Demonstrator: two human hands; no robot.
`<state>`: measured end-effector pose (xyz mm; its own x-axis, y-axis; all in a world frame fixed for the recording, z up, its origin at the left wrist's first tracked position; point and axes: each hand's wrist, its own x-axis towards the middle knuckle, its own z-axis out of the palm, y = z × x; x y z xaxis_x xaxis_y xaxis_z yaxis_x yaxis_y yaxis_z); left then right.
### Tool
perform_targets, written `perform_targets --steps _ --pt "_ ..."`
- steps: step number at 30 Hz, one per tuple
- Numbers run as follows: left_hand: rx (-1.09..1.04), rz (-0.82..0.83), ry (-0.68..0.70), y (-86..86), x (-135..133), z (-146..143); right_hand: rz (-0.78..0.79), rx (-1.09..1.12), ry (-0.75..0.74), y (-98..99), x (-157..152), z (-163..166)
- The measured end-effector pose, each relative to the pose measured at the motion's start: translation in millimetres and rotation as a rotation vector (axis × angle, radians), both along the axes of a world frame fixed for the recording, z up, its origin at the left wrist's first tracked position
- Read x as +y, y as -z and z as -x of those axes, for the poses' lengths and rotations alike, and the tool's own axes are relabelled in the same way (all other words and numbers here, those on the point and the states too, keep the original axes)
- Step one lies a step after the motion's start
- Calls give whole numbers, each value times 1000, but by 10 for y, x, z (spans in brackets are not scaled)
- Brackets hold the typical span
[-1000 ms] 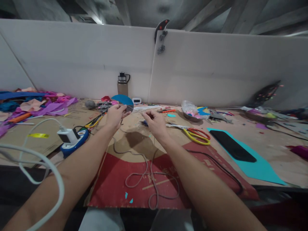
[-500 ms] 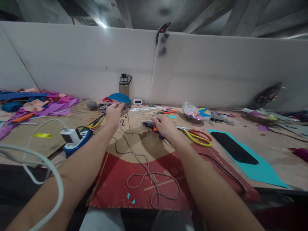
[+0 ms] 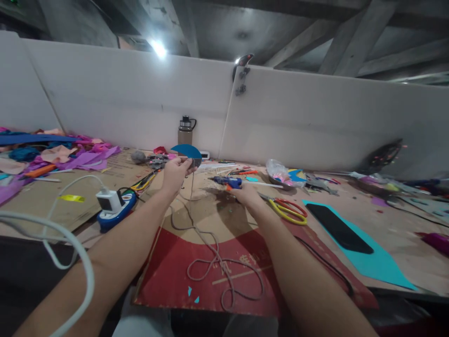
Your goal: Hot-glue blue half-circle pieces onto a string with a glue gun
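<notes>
Toward the far edge of the tabletop [image 3: 351, 194], my left hand [image 3: 174, 177] holds a blue-and-grey disc [image 3: 185, 150] raised, thumb and fingers pinched on its lower part. To its right, my right hand [image 3: 248, 194] is closed around the grip of a blue glue gun [image 3: 227, 180], nozzle directed left; most of those fingers are hidden. Whether the gun is clear of the surface, I cannot tell. A thin cord [image 3: 218, 255] hangs below my left fingers and lies looped on red-and-tan cardboard [image 3: 175, 281] at the near edge. Scissors [image 3: 276, 206] lie just right of my right wrist. Toward the right near corner, a black slab [image 3: 340, 227] rests on a turquoise sheet [image 3: 380, 269].
</notes>
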<state>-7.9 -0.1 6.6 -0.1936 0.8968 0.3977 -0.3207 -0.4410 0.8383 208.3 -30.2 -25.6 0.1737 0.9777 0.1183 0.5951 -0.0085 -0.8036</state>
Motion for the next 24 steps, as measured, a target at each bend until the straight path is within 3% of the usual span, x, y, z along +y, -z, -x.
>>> perform_targets --steps 3,6,13,17,24 --pt "22 0 16 12 -10 1 -177 176 29 -44 -1 26" --pt "33 0 41 21 -9 0 -258 318 1 -71 -25 76" --pt "80 32 82 25 -17 -13 -400 578 -313 -268 -280 283" --pt "80 2 101 25 -35 -33 -445 497 -410 -253 -335 331" --pt "83 19 134 -6 -79 -56 -541 220 -333 -133 -221 272"
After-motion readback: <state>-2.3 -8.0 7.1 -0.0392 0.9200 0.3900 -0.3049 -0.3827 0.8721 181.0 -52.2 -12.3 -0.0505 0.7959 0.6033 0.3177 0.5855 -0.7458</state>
